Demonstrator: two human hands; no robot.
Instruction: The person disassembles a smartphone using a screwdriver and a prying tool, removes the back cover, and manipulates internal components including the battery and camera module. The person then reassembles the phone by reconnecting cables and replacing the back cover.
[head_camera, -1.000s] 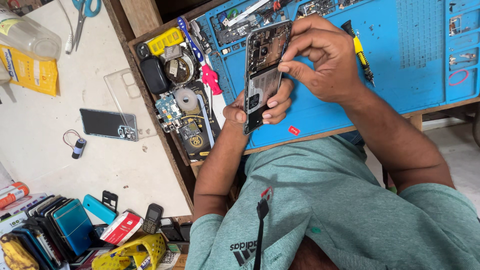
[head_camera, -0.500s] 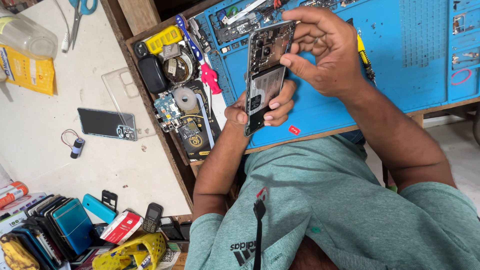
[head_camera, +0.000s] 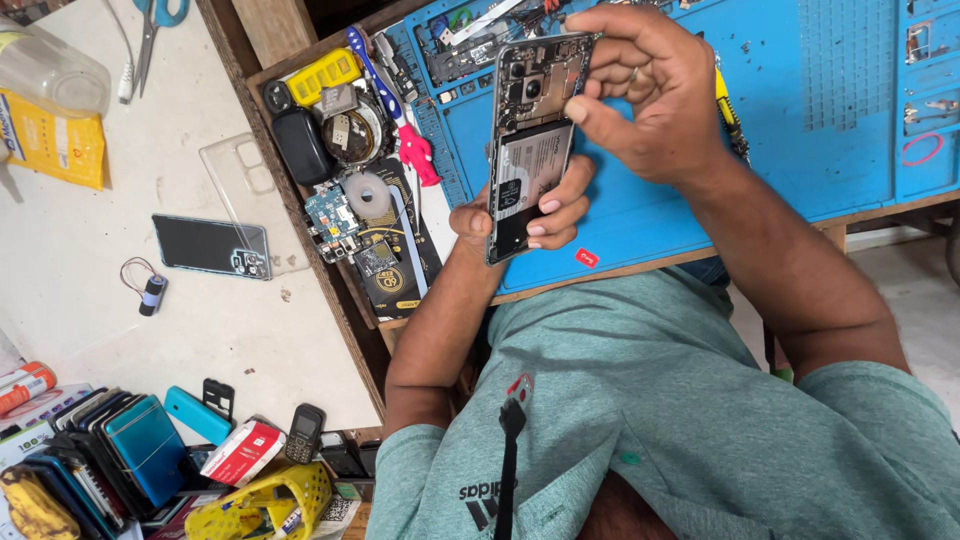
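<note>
Bare circuitry and a grey battery are exposed on the opened phone (head_camera: 528, 150), which is held upright above the blue work mat (head_camera: 640, 215). It is gripped low down by the left hand (head_camera: 520, 215), fingers curled round the right edge and thumb on the left edge. The right hand (head_camera: 650, 95) is bent over the top, thumb and fingertips pressed together at the upper right edge beside the camera module; whether something small is pinched there cannot be told.

Handling is judged as: light, stiff, thin, slippery at the frame. Board and connectors are judged fragile with the back cover off, so hold is best taken at the side rails, not on the battery face.

Left of the left hand, a wooden tray (head_camera: 262, 95) is packed with a yellow tool (head_camera: 322, 75), a black case (head_camera: 300, 145), a round tape roll (head_camera: 366, 195), a small circuit board (head_camera: 328, 212) and a pink-handled tool (head_camera: 415, 155). Further left, a dark phone panel (head_camera: 210, 245) lies on the white table (head_camera: 240, 345). Below, a yellow basket (head_camera: 270, 500) holds small items, unclear.
</note>
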